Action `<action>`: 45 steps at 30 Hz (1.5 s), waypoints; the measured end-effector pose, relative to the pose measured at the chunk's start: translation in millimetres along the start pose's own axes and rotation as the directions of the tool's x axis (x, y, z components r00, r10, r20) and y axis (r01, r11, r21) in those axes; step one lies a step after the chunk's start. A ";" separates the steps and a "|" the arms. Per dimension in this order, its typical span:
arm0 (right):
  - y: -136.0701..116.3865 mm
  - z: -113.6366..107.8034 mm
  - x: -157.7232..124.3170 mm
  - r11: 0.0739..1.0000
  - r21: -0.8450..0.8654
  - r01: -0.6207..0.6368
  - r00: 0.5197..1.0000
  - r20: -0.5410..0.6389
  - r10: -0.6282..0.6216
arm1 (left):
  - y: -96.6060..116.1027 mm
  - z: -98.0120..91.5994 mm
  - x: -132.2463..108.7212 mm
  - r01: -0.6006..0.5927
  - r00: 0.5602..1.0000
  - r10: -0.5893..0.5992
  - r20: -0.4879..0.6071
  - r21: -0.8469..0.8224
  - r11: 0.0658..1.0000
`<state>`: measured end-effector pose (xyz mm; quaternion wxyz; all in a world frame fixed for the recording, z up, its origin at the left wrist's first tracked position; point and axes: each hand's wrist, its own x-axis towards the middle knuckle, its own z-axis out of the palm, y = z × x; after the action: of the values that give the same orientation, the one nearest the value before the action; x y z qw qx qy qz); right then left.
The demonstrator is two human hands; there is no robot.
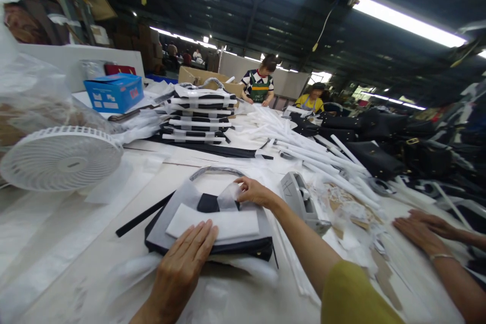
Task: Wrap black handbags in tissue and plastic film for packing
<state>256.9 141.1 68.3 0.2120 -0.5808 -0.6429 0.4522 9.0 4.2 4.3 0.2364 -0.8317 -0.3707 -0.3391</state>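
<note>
A black handbag (243, 248) lies on the white table in front of me, with a pale thin sheet (161, 228) over its upper face. Across that sheet rests a white foam strip (228, 221). My left hand (186, 260) lies flat on the strip's lower left, fingers stretched out. At the bag's top, my right hand (255, 193) pinches a translucent piece of wrapping (229, 196) beside the wrapped handle (212, 171). A black strap (144, 215) sticks out to the left of the bag.
A tape dispenser (299, 197) stands right of the bag, and a white fan (64, 159) at left. Behind are stacked wrapped bags (201, 116), a blue box (114, 92) and white rolls (322, 154). Another person's hands (425, 230) rest at right; two people work farther back.
</note>
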 end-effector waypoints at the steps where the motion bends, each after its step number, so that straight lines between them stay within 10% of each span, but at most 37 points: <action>1: -1.4 0.6 -1.3 1.000 0.014 0.009 0.999 0.034 -0.009 | 0.0 0.2 0.4 0.001 1.000 -0.001 -0.011 -0.005 1.000; 22: -56.8 -4.1 -14.2 0.980 -0.058 0.190 0.938 0.305 -0.164 | 5.7 7.8 3.5 0.065 0.991 -0.073 -0.113 -0.073 0.995; 29: -94.1 -31.8 -45.0 0.989 0.074 0.125 0.848 0.510 -0.146 | 6.4 9.0 2.6 0.072 0.989 -0.075 -0.124 -0.028 0.997; 34: -97.9 -28.2 -94.2 0.989 -0.011 0.145 0.701 0.707 -0.095 | 5.0 6.1 2.9 0.028 0.997 -0.028 -0.077 -0.001 1.000; 39: -82.9 -27.4 -144.4 0.925 0.175 0.338 0.884 0.278 -0.375 | 5.6 6.7 2.2 0.034 0.997 -0.034 -0.063 0.003 0.999; 45: -42.8 -8.6 -156.0 0.887 -0.376 0.269 0.963 0.104 -0.248 | 6.4 6.8 2.5 0.046 0.994 -0.048 -0.101 -0.014 0.999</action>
<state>276.8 1.2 147.5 0.1346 -0.5081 -0.7963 0.2995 17.9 5.8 0.8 0.2419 -0.8058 -0.3757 -0.3885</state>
